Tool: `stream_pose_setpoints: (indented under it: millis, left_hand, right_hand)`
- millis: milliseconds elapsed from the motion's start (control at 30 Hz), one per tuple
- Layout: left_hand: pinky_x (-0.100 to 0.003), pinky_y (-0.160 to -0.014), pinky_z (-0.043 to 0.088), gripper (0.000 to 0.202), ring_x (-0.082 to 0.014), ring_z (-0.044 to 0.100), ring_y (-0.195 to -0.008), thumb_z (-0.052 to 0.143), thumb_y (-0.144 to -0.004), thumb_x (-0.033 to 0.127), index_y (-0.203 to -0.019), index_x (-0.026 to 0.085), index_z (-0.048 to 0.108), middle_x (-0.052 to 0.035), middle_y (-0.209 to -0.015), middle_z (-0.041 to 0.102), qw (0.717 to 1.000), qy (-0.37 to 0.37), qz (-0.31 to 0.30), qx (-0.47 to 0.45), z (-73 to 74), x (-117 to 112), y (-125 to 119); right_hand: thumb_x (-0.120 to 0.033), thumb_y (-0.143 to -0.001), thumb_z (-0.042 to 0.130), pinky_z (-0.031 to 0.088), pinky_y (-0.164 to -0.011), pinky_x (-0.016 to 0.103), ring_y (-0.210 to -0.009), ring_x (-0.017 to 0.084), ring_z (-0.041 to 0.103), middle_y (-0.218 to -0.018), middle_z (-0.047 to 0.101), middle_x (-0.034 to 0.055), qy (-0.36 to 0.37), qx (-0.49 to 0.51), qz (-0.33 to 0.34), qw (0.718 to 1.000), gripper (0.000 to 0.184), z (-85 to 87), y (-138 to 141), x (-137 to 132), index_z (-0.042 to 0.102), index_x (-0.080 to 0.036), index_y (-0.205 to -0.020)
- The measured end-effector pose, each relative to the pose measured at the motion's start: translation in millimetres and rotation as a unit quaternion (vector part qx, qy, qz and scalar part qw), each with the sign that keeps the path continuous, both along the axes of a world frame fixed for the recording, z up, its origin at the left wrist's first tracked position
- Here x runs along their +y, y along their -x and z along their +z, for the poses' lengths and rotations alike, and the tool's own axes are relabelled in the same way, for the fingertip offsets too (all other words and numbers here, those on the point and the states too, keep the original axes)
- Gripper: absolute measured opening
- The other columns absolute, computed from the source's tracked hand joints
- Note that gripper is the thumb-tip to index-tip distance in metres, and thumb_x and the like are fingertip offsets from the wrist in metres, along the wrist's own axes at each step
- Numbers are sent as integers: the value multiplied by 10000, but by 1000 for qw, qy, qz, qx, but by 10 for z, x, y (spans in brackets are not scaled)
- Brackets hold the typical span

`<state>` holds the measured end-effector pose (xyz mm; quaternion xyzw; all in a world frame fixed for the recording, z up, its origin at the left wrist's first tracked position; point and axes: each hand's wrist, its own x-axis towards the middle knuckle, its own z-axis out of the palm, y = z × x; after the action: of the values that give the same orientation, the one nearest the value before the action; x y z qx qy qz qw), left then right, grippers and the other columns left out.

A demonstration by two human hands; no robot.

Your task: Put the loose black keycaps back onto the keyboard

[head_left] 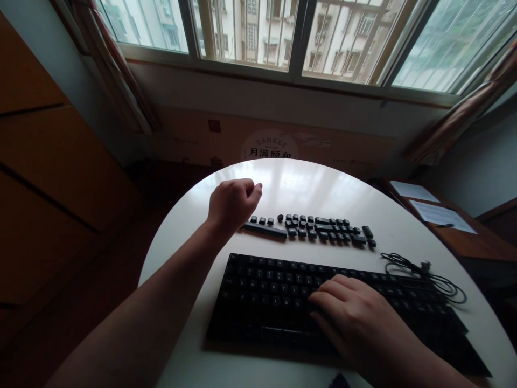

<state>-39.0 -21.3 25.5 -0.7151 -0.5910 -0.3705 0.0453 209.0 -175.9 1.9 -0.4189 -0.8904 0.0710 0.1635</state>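
A black keyboard [266,310] lies on the round white table. Its upper rows carry lettered keycaps, and the lower left rows look dark and without caps. My right hand [355,312] rests over the middle of the keyboard, just right of the H key. Its fingers are bent and pressed together at the tips; whatever is between them is hidden. My left hand [234,199] is closed in a fist above the table, left of the loose keycaps [323,229]. I cannot see into that fist. A long black space bar [266,230] lies just below it.
A coiled black cable [428,275] lies at the keyboard's right. Something small and dark [339,381] shows at the bottom edge of the view. The white table [283,183] curves away toward the window. Papers [442,215] and a pen lie on a brown surface at right.
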Motion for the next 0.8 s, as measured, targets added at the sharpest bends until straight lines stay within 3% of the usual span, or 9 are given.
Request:
stream_pose_setpoints:
  millis: [133, 233, 367, 500, 667, 800]
  left_hand:
    - [-299, -528, 259, 431, -155, 415, -509, 507, -926, 394, -542, 199, 503, -10, -519, 500, 1000, 10, -4, 12, 0, 5, 5]
    - [-294, -544, 319, 374, -176, 506, -576, 504, -940, 386, -641, 187, 608, -39, -618, 610, 996, 53, -54, 49, -45, 16, -18]
    - [-350, -769, 480, 262, -248, 635, -931, 485, -947, 280, -943, 177, 727, -83, -985, 746, 971, 115, -174, 117, -200, 60, -78]
    - [-432, -1042, 419, 348, -270, 562, -1237, 450, -965, 230, -1221, 199, 683, -76, -1314, 674, 946, 142, -239, 165, -343, 111, -130]
    - [-433, -1075, 389, 420, -273, 533, -1299, 390, -1002, 291, -1354, 205, 602, -80, -1399, 620, 937, 188, -229, 187, -391, 155, -163]
    - [-434, -1070, 388, 420, -273, 542, -1284, 371, -1002, 291, -1338, 201, 606, -83, -1390, 625, 927, 199, -255, 192, -400, 190, -183]
  right_hand:
    - [-55, -894, 544, 405, -668, 326, -707, 201, 570, -737, 623, 27, -36, -10, 8, 999, 197, -9, 34, -5, 663, -196, -823]
    - [-49, -904, 522, 394, -654, 317, -693, 193, 557, -719, 611, 31, -55, -14, 7, 998, 221, -19, 66, -12, 649, -193, -796]
    - [-35, -895, 522, 386, -644, 308, -701, 187, 551, -749, 623, 32, -55, -2, 11, 998, 222, -34, 81, -22, 643, -194, -798]
    - [-22, -892, 513, 368, -638, 315, -700, 189, 544, -757, 631, 28, -44, 17, 18, 999, 231, -52, 75, -16, 655, -193, -829]
    - [-21, -863, 556, 334, -629, 326, -689, 191, 531, -739, 630, 21, -42, 34, 20, 998, 209, -67, 72, 13, 644, -196, -791]
    - [-33, -850, 590, 316, -623, 332, -671, 192, 515, -732, 632, 13, -41, 31, 16, 999, 193, -66, 66, 28, 623, -199, -757]
